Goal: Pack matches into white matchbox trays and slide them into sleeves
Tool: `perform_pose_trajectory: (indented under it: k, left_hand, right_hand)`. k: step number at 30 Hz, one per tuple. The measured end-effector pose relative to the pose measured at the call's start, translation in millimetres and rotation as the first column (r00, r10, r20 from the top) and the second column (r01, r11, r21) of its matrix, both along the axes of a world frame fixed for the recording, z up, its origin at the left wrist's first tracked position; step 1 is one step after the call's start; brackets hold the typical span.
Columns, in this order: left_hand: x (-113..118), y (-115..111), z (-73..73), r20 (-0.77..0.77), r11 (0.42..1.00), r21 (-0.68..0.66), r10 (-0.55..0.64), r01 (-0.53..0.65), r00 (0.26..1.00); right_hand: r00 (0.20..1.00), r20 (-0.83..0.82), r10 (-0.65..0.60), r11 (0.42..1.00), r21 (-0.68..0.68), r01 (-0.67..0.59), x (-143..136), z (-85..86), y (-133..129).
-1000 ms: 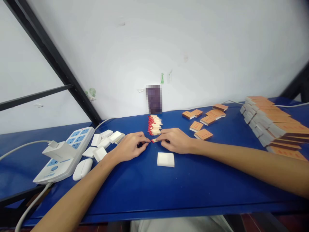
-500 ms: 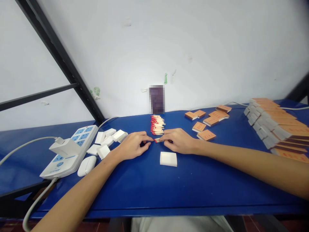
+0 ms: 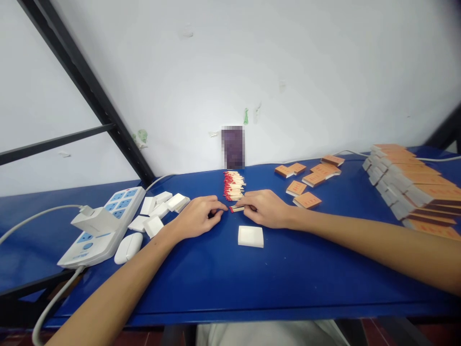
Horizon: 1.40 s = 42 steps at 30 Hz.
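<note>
While a few matches (image 3: 236, 209) lie on the blue table (image 3: 288, 278) just in front of the match pile (image 3: 234, 186), the right hand (image 3: 266, 208) meets their bare ends, pinched or not I can't tell | left hand (image 3: 202, 217) by their heads, finger and thumb parted, empty | white tray (image 3: 250, 236) nearer the front edge

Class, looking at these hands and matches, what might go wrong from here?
The small bunch of red-tipped wooden matches at the right hand could spread out of line. That hand might disturb the larger pile of red-tipped wooden matches just beyond. The left forearm may nudge the rounded white case close beside it.
</note>
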<state>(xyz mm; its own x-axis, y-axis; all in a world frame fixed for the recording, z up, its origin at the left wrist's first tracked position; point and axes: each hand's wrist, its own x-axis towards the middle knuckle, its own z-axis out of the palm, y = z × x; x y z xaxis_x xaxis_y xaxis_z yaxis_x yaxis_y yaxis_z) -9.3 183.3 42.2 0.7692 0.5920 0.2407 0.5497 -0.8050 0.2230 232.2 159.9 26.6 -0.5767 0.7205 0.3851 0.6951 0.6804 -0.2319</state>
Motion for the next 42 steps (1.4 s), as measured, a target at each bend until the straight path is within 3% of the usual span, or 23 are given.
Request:
perform_pose_trajectory:
  k: [8,14,25,29,35,42]
  left_hand:
    - [11,-21,9.5,0.017,0.997,-0.031,-0.065,0.065,0.998]
    - [21,-39,12.3,-0.086,0.989,-0.025,-0.147,0.145,0.985]
    - [21,-39,11.7,-0.105,0.990,0.001,-0.141,0.142,0.984]
    - [18,-32,12.9,-0.057,0.995,0.027,-0.093,0.095,0.994]
    - [10,-11,6.6,-0.037,0.994,0.083,0.071,-0.067,0.997]
    - [8,-7,0.8,0.039,0.988,-0.019,0.154,-0.153,0.987]
  right_hand:
    - [0.999,0.012,-0.039,0.999,-0.026,0.040,-2,2.8,-1]
    - [0.998,-0.014,0.055,0.997,-0.052,-0.056,0,0.6,1]
    - [0.997,-0.014,0.071,0.996,-0.055,-0.072,0,0.3,1]
    - [0.996,-0.015,0.084,0.996,-0.037,-0.084,0,-0.8,1]
    - [1.000,0.005,0.023,1.000,-0.017,-0.023,-1,0.8,0]
    - [0.999,-0.006,0.046,0.998,-0.043,-0.047,0,2.8,-1]
